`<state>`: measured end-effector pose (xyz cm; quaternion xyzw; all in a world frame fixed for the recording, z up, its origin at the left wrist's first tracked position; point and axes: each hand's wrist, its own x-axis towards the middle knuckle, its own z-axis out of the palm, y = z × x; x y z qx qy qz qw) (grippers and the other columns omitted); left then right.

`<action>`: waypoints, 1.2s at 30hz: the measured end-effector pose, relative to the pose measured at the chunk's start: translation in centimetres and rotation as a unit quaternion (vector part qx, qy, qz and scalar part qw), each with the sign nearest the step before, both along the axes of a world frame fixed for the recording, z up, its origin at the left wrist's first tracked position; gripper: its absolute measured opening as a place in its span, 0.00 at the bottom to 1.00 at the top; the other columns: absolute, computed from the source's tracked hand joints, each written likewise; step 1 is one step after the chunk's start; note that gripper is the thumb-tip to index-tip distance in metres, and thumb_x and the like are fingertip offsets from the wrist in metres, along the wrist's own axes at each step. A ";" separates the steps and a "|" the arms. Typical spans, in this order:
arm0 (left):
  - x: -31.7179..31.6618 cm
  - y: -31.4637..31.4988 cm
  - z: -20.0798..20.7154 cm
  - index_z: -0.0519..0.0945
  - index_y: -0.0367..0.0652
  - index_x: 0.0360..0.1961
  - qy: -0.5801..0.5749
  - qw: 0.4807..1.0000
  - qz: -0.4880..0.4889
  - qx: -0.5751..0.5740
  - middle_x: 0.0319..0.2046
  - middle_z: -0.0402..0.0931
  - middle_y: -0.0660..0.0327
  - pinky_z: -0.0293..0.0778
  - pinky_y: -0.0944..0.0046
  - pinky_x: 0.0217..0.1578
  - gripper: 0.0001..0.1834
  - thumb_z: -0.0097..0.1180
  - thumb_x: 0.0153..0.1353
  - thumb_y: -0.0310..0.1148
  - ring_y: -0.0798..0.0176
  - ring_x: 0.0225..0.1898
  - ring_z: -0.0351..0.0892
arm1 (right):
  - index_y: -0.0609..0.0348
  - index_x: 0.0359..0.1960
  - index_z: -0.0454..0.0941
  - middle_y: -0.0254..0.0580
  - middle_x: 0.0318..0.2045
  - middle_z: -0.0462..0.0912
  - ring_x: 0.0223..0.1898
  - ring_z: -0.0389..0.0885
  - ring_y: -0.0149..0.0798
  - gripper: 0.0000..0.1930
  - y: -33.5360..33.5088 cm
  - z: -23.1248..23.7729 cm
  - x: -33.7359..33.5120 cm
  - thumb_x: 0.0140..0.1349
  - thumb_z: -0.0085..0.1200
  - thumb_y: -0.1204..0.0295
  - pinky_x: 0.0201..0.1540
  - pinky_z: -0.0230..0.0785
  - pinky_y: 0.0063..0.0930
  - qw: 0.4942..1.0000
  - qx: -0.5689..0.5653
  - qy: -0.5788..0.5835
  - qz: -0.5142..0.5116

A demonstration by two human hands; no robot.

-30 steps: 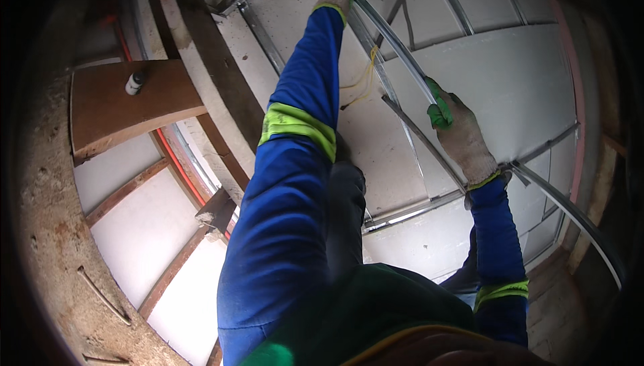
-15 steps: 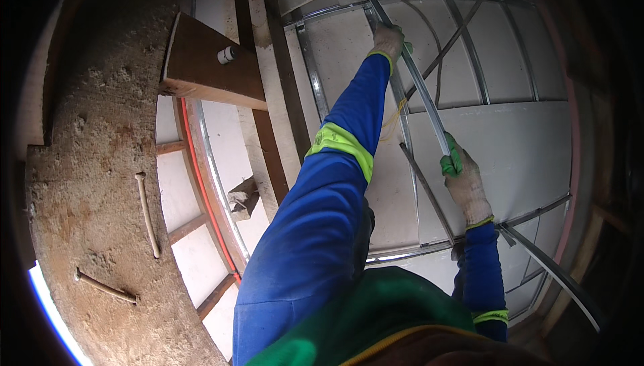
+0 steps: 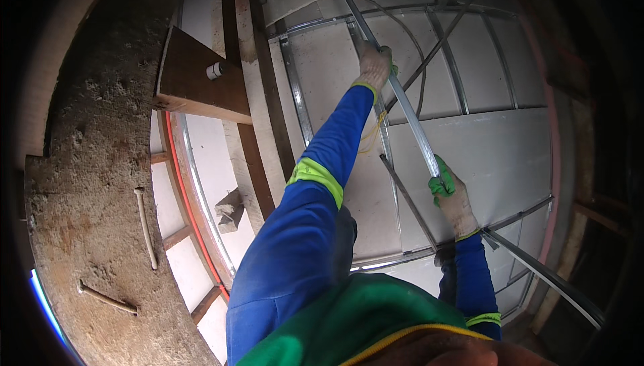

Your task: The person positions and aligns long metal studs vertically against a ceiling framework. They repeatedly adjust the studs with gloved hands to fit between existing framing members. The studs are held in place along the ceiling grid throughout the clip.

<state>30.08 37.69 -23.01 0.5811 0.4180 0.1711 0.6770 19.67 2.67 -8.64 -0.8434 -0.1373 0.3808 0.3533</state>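
Note:
A long, slim metal channel (image 3: 410, 116) runs slantwise from the top of the picture down to my right hand. Around its upper stretch, my left hand (image 3: 376, 68) is closed, in a whitish knit glove with green on the finger side. My right hand (image 3: 455, 204), gloved alike, grips the channel's near end between thumb and fingers. Both sleeves are blue with yellow-green bands; the left arm (image 3: 322, 158) is stretched far forward. Beneath the channel lie pale boards (image 3: 476, 151) set in a metal frame. A thin yellow wire (image 3: 373, 135) hangs beside my left forearm.
At the left stands a rough timber (image 3: 94, 218) with two bent nails. A brown wooden block (image 3: 201, 81) with a bolt joins upright beams (image 3: 261, 78). An orange-red conduit (image 3: 184, 192) runs below. Loose metal bars (image 3: 409, 198) and another channel (image 3: 550, 275) cross near my right arm.
The whole view has shifted, so the scene sits lower and further left. Both hands have come slightly nearer to me with the channel, keeping their hold.

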 end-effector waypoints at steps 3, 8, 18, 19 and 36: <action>-0.6 -0.7 -3.1 0.71 0.32 0.55 -0.025 0.998 0.055 -0.026 0.34 0.81 0.47 0.84 0.55 0.22 0.18 0.58 0.70 0.29 0.53 0.27 0.85 | 0.45 0.77 0.67 0.43 0.33 0.77 0.31 0.78 0.40 0.39 1.0 -2.2 -1.7 0.61 0.50 0.87 0.37 0.78 0.34 0.979 0.019 -0.175 0.107; 1.5 3.6 -3.4 0.76 0.33 0.52 0.055 0.998 -0.021 -0.008 0.34 0.82 0.50 0.83 0.53 0.31 0.15 0.55 0.72 0.33 0.54 0.32 0.86 | 0.46 0.75 0.66 0.55 0.39 0.81 0.39 0.84 0.58 0.34 3.8 1.9 0.1 0.66 0.54 0.79 0.41 0.81 0.48 0.936 -0.074 -0.292 0.184; -1.4 4.0 -5.5 0.72 0.36 0.59 -0.010 0.996 0.029 -0.081 0.40 0.83 0.49 0.83 0.55 0.30 0.17 0.51 0.72 0.31 0.55 0.32 0.85 | 0.47 0.74 0.67 0.52 0.44 0.80 0.37 0.87 0.56 0.30 5.5 2.4 -3.4 0.68 0.55 0.72 0.40 0.82 0.47 0.926 -0.146 -0.282 0.204; -1.7 4.7 -5.7 0.72 0.37 0.59 0.035 0.998 0.045 -0.040 0.40 0.83 0.49 0.84 0.54 0.29 0.17 0.51 0.72 0.30 0.54 0.31 0.85 | 0.46 0.75 0.66 0.54 0.45 0.81 0.37 0.86 0.58 0.31 5.5 2.3 -3.7 0.68 0.54 0.72 0.41 0.81 0.49 0.930 -0.114 -0.297 0.183; -5.3 4.3 -5.0 0.75 0.43 0.54 -0.024 0.989 -0.010 -0.146 0.32 0.80 0.55 0.82 0.52 0.23 0.10 0.50 0.75 0.30 0.56 0.24 0.82 | 0.50 0.75 0.64 0.51 0.48 0.78 0.38 0.87 0.53 0.32 6.9 2.1 -10.0 0.68 0.56 0.72 0.39 0.83 0.43 0.934 -0.159 -0.255 0.193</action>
